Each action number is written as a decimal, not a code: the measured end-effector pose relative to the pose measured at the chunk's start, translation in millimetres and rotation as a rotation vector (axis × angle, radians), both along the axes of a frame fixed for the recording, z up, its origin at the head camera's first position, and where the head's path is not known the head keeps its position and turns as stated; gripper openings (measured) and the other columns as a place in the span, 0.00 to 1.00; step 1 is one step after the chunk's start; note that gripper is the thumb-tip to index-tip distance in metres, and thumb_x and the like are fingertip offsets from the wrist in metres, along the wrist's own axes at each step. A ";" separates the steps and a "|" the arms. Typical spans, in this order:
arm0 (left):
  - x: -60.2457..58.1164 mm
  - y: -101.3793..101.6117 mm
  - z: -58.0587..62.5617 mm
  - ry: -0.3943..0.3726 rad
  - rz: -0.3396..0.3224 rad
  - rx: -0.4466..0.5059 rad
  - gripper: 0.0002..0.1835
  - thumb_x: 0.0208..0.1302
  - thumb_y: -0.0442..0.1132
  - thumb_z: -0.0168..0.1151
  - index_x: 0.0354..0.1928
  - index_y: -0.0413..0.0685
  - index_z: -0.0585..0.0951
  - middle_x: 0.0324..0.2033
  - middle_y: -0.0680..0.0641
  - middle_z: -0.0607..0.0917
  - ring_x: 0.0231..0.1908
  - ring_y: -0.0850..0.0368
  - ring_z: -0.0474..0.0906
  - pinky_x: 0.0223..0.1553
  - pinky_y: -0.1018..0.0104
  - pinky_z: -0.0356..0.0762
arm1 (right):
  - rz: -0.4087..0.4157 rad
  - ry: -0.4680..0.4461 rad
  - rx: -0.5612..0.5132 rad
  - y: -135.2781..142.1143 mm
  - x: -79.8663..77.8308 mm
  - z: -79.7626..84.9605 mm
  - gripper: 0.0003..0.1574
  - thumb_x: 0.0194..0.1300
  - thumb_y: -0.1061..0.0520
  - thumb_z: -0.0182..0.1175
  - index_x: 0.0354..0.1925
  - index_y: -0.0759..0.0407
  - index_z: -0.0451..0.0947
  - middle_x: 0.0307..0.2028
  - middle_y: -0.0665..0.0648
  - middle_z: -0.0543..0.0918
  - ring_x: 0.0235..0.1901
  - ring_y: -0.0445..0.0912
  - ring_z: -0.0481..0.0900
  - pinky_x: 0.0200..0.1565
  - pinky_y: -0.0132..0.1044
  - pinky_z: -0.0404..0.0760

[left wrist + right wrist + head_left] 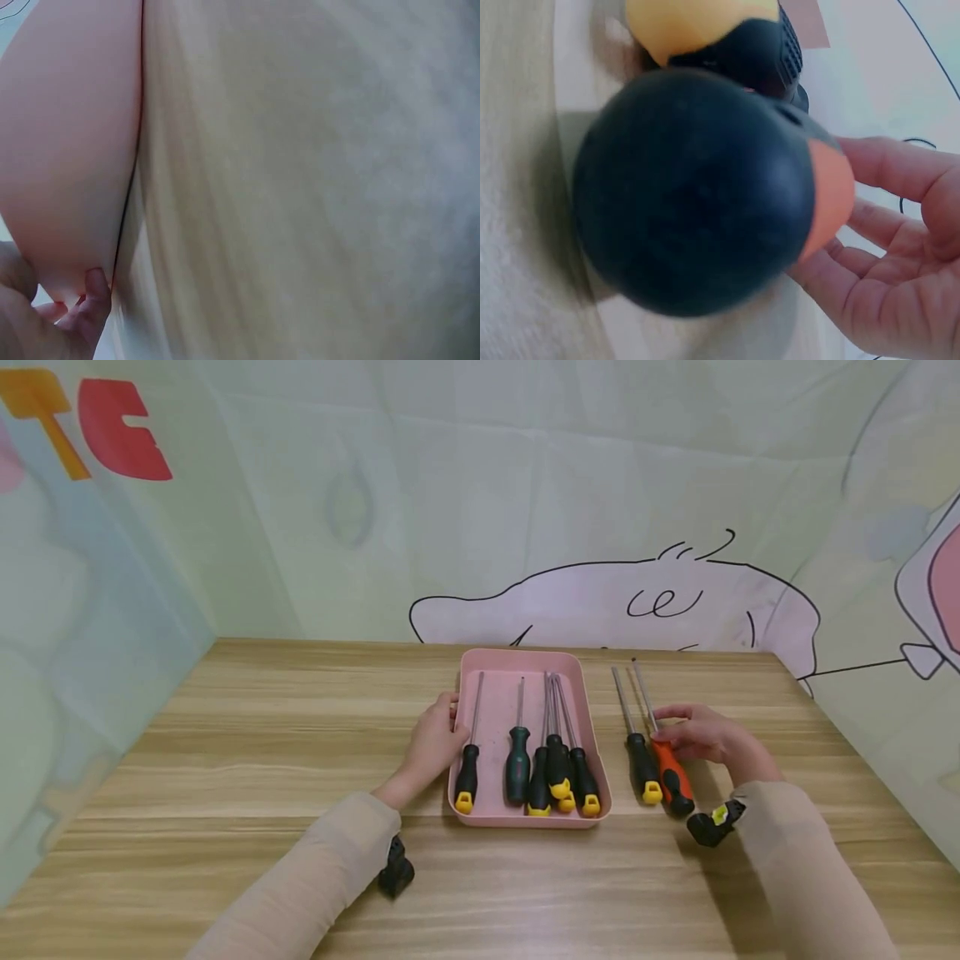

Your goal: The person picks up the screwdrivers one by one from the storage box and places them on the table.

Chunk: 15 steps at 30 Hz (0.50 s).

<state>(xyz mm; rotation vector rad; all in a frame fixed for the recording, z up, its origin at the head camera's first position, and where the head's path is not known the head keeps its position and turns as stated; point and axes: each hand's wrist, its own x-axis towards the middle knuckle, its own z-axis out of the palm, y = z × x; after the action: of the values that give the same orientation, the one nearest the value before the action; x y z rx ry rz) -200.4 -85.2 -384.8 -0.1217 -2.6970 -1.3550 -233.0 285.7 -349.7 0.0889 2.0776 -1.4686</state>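
Orange screwdriver (669,762) lies right of the pink tray (497,718). Its thick handle looks stiff, sturdy and easily held, with probably most of the weight; the right hand (708,737) pinches its far end between thumb and fingers. Beyond that, the thin metal shaft may be slick. The left hand (433,739) grips the tray's left wall. Tabletop (300,735) opens nearer than the tray; a black-and-yellow screwdriver (640,760) narrows the room to its right; the far edge runs just behind it.
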 end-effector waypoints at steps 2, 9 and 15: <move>0.2 0.1 0.3 -0.004 0.000 0.000 0.25 0.57 0.28 0.54 0.59 0.34 0.68 0.40 0.38 0.79 0.34 0.50 0.75 0.35 0.60 0.77 | -0.001 0.010 0.031 -1.8 0.2 1.0 0.40 0.61 0.66 0.55 0.65 0.77 0.48 0.27 0.48 0.79 0.27 0.39 0.76 0.36 0.34 0.80; 0.9 0.1 1.3 -0.013 -0.001 0.004 0.25 0.58 0.28 0.54 0.59 0.34 0.68 0.39 0.39 0.79 0.32 0.51 0.74 0.33 0.62 0.77 | 0.038 0.055 0.162 -5.2 0.5 3.0 0.38 0.61 0.65 0.57 0.63 0.79 0.52 0.30 0.50 0.79 0.32 0.41 0.77 0.40 0.37 0.80; 1.3 -0.1 1.8 -0.014 0.003 0.003 0.25 0.58 0.28 0.54 0.59 0.35 0.68 0.39 0.39 0.79 0.32 0.51 0.74 0.32 0.63 0.76 | 0.027 0.049 0.171 -6.8 0.6 4.3 0.39 0.61 0.65 0.58 0.64 0.79 0.52 0.30 0.51 0.79 0.32 0.41 0.77 0.41 0.38 0.80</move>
<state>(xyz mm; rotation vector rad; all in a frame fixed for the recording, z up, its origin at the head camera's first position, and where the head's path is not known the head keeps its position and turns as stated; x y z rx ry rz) -199.1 -85.3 -383.0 -0.1083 -2.7053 -1.3634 -232.5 278.9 -345.4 0.0913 2.2325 -1.2874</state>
